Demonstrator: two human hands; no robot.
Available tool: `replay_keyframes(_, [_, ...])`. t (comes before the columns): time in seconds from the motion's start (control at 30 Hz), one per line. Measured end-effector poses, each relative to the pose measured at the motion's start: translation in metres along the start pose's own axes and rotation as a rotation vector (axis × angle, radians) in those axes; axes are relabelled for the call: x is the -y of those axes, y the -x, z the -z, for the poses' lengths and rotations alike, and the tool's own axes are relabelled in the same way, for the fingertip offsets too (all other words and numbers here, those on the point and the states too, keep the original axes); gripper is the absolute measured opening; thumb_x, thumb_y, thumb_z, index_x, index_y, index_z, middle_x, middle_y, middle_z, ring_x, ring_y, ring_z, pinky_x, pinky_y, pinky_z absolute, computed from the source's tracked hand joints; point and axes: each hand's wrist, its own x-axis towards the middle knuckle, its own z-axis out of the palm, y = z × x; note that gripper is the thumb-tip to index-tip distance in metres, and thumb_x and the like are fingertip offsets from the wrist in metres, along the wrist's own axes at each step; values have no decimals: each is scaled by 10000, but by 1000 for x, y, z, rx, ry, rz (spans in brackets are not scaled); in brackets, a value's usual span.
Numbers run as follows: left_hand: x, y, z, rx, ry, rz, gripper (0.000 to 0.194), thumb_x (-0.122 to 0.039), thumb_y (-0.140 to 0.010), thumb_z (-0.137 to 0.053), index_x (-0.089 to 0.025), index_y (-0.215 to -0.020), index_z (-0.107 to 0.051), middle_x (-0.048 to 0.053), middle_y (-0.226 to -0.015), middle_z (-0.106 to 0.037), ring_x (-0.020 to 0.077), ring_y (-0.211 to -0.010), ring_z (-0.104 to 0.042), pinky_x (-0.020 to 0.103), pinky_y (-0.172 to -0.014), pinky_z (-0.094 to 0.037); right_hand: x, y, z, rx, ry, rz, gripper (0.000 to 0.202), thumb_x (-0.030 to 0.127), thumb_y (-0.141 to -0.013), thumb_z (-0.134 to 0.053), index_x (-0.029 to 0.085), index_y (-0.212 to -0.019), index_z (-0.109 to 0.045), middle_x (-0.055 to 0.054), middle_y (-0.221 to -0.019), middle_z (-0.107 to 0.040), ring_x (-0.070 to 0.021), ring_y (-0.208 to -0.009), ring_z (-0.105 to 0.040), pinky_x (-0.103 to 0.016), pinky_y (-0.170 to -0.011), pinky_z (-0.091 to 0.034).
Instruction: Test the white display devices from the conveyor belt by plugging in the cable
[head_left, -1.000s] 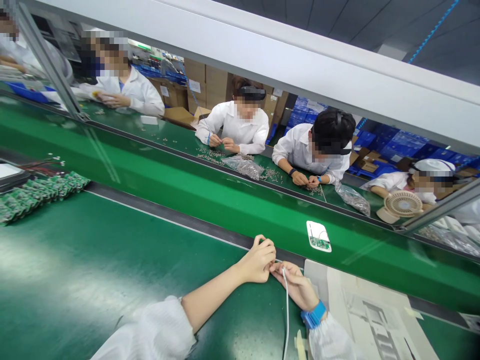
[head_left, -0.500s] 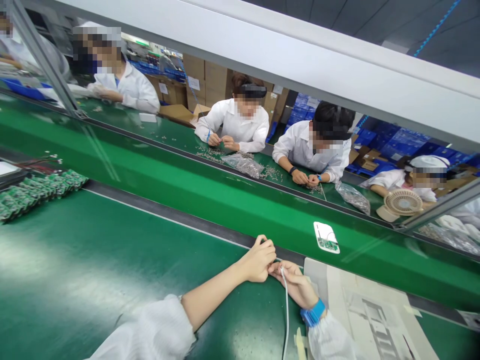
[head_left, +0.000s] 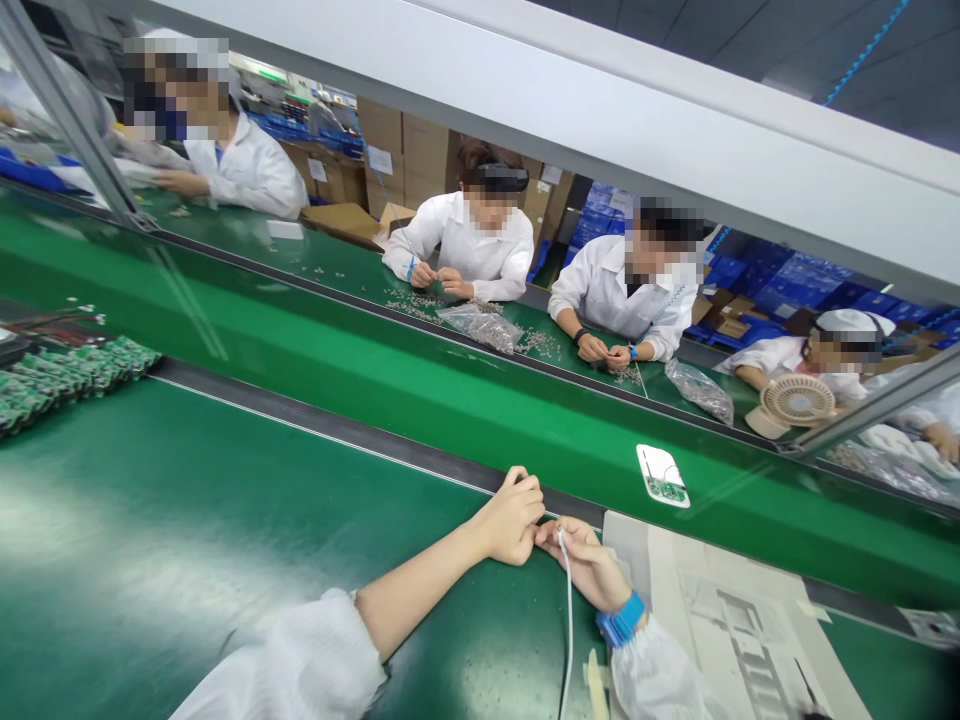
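My left hand (head_left: 514, 517) is closed near the far edge of the green table (head_left: 300, 520), its fingers curled round something I cannot make out. Just right of it, my right hand (head_left: 585, 562) pinches the upper end of a white cable (head_left: 568, 620), which hangs down toward the bottom of the view. The fingertips of both hands nearly meet. A blue band (head_left: 622, 620) is round my right wrist.
Green circuit boards (head_left: 75, 380) are piled at the far left. A white case with a circuit board (head_left: 663, 476) lies on the green belt beyond my hands. A taped beige board (head_left: 667, 560) is at right. Several people work across the belt, near a small fan (head_left: 798, 400).
The view has shifted slightly. The white case with the circuit board has moved a little right along the belt. Both my hands keep nearly the same pose.
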Motion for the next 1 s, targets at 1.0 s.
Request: replay_keyframes(1.0, [-1, 0, -1, 50, -35, -11, 71, -137, -541, -473, -164, -526, -410, 14, -512, -406, 161, -656, -371, 370, -750, -317, 0, -1, -4, 18, -3, 23, 96, 207, -755, -592, 143, -785, -658, -86, -838, -629, -225, -899, -542, -389, -892, -342])
